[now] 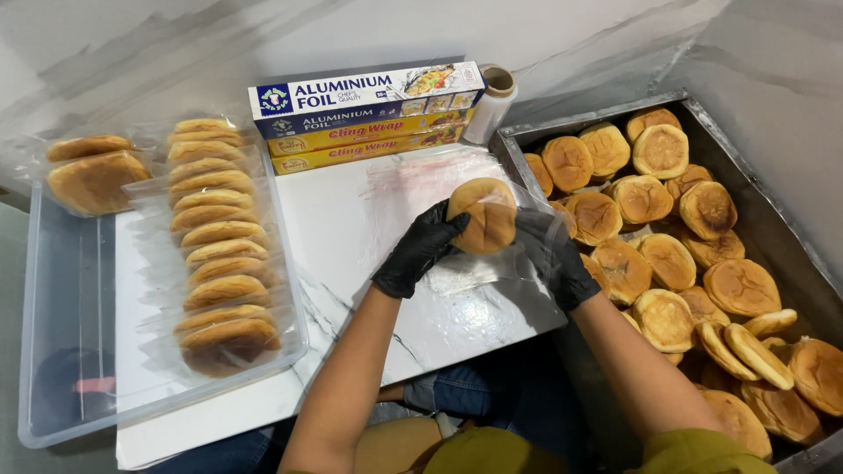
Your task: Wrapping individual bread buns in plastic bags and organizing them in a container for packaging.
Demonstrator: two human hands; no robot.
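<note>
Bun (482, 215) sat raised between your gloved hands, your left hand (420, 247) pinching its near-left edge while your right hand (553, 254) gripped the clear bag (527, 230) wrapped around it.

Both gloved hands, left hand (420, 248) and right hand (553, 256), held a bun (483, 216) inside a clear bag (461, 272) beside the metal tray (527, 136).

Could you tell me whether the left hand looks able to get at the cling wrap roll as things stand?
Probably not: the left hand holds the bun, though nothing blocks the way to the roll.
</note>
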